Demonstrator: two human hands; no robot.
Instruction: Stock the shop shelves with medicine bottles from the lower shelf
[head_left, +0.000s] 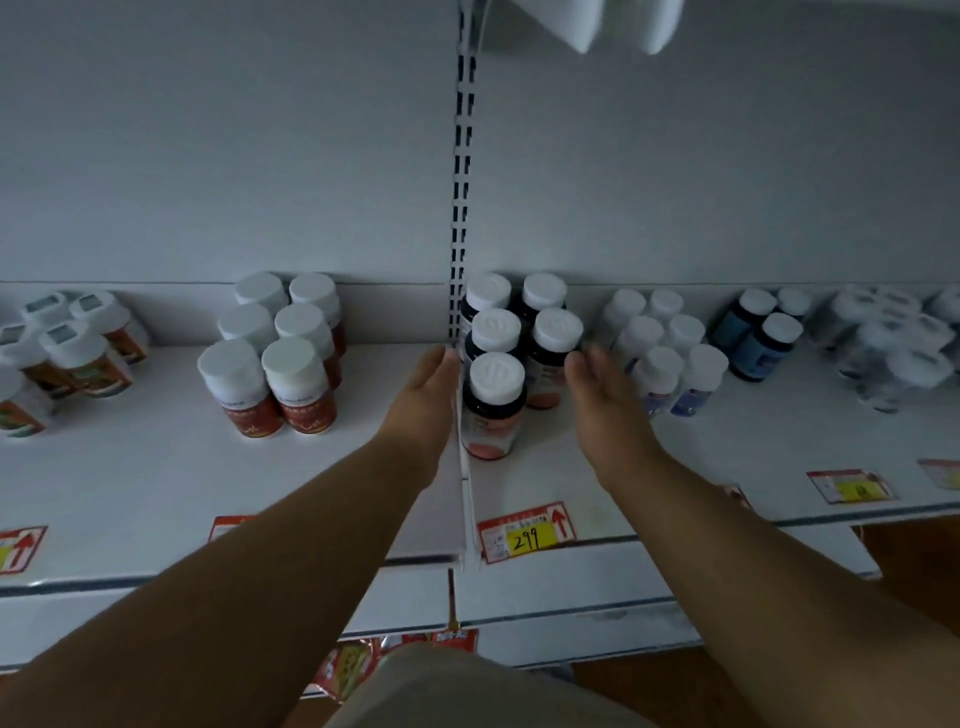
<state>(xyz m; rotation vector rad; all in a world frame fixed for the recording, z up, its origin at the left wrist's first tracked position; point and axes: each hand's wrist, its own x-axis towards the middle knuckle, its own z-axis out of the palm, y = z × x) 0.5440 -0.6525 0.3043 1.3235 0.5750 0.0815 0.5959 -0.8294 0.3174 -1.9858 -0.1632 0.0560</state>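
Note:
Several dark medicine bottles with white caps and pink labels (493, 400) stand in two rows on the white shelf (545, 483), just right of the slotted upright. My left hand (423, 400) is flat and open on the left side of this group, at the shelf joint. On the right side, my right hand (608, 405) is open too, its fingertips near the front right bottle (553, 358). Neither hand holds anything.
Red-labelled bottles (280, 364) stand to the left, more bottles (67, 353) at the far left. White bottles with blue labels (670, 358), dark blue ones (761, 338) and wrapped packs (893, 348) stand to the right. Price tags (527, 532) line the shelf front. Lower shelves show below.

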